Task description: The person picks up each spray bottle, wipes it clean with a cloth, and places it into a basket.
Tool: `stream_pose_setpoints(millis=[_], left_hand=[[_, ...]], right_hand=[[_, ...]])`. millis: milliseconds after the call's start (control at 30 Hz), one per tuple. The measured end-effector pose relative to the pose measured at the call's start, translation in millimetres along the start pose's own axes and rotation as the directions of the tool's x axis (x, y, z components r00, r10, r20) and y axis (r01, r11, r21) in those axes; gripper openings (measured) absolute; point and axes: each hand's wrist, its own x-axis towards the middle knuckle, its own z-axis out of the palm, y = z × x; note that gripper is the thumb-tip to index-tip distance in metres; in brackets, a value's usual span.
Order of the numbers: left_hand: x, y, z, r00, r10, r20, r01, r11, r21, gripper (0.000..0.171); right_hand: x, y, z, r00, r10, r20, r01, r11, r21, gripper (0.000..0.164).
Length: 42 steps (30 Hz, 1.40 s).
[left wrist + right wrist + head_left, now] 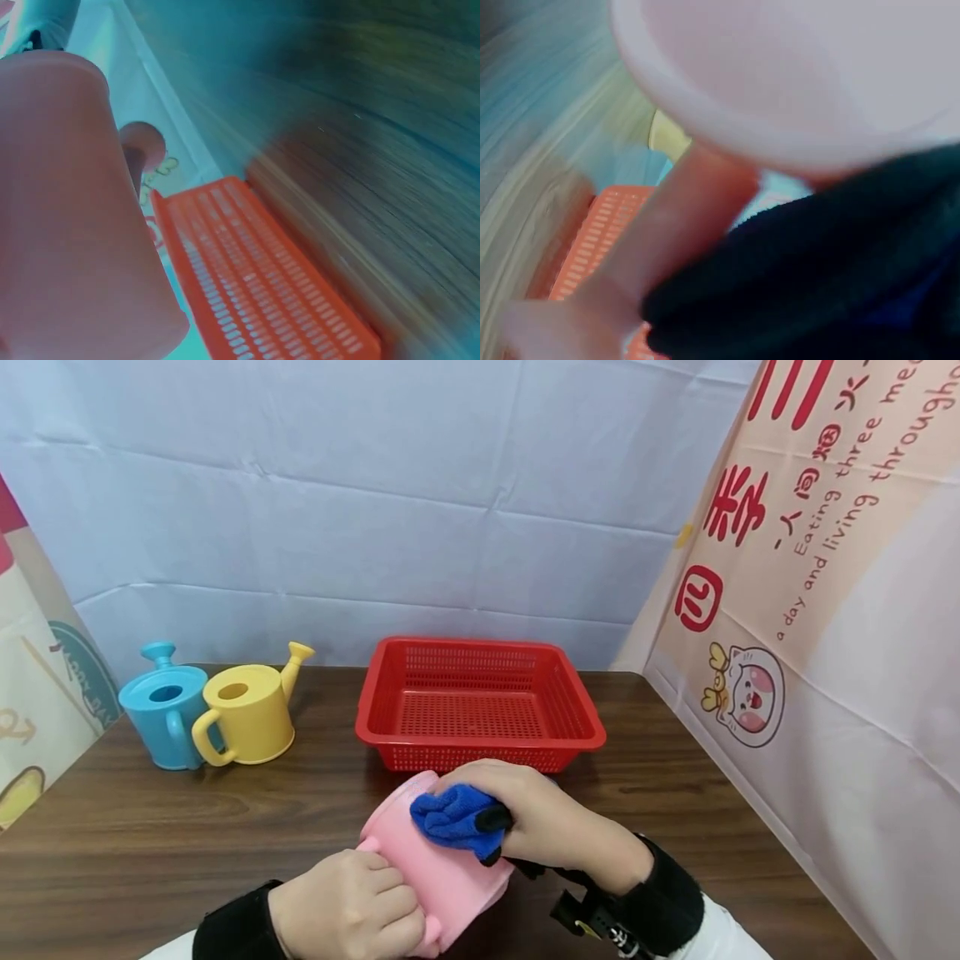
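Pale fabric (375,485) hangs behind the wooden tabletop (225,860); a red basket (480,743) sits by its far edge, a blue watering can (150,724) and yellow watering can (258,724) near its far-left corner. Toward the near edge, the left hand (356,902) clamps its fingers round a pink watering can (435,881) (tilted); the right hand's (536,814) fingers grip a blue cloth (448,817) against it.

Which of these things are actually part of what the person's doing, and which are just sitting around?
In use:
- pink watering can, held by the left hand
- blue cloth, held against the can by the right hand

Untouched, so seemingly just standing by:
- blue watering can
- yellow watering can
- red basket
- printed hanging on the right
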Motion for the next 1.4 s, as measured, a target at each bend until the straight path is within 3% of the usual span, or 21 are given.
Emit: stream_pose_setpoints(millis=[233, 500, 767, 900, 1033, 1167, 1400], left_hand=[[-17.0, -3.8, 2.4, 0.997, -0.046, 0.069, 0.044, 0.998, 0.037, 0.028], [-23.4, -2.0, 2.0, 0.994, -0.098, 0.052, 0.095, 0.994, 0.054, 0.030], [-25.8, -1.8, 3.8, 0.993, -0.122, 0.006, 0.121, 0.989, 0.082, 0.029], [-27.3, -0.6, 2.9, 0.991, -0.136, 0.002, 0.135, 0.986, 0.094, 0.029], [-28.0, 1.6, 1.7, 0.991, -0.128, 0.033, 0.125, 0.989, 0.077, 0.028], [-29.5, 4.1, 2.6, 0.991, -0.112, 0.067, 0.109, 0.993, 0.053, 0.027], [-33.2, 6.3, 6.0, 0.995, -0.079, 0.065, 0.077, 0.996, 0.044, 0.025]], right_hand=[[-16, 4, -3, 0.997, -0.070, 0.017, 0.070, 0.997, 0.027, 0.046], [-26, 6, -5, 0.996, -0.084, 0.019, 0.081, 0.992, 0.097, 0.042], [-25, 3, -3, 0.977, -0.211, -0.012, 0.211, 0.977, -0.001, 0.041], [-24, 1, -2, 0.976, -0.218, -0.017, 0.217, 0.976, -0.031, 0.044], [-21, -3, -2, 0.988, -0.156, -0.015, 0.155, 0.987, -0.046, 0.048], [-14, -6, -1, 1.000, -0.019, -0.018, 0.018, 0.997, -0.070, 0.053], [10, -7, -2, 0.975, 0.214, -0.060, -0.218, 0.973, -0.076, 0.043]])
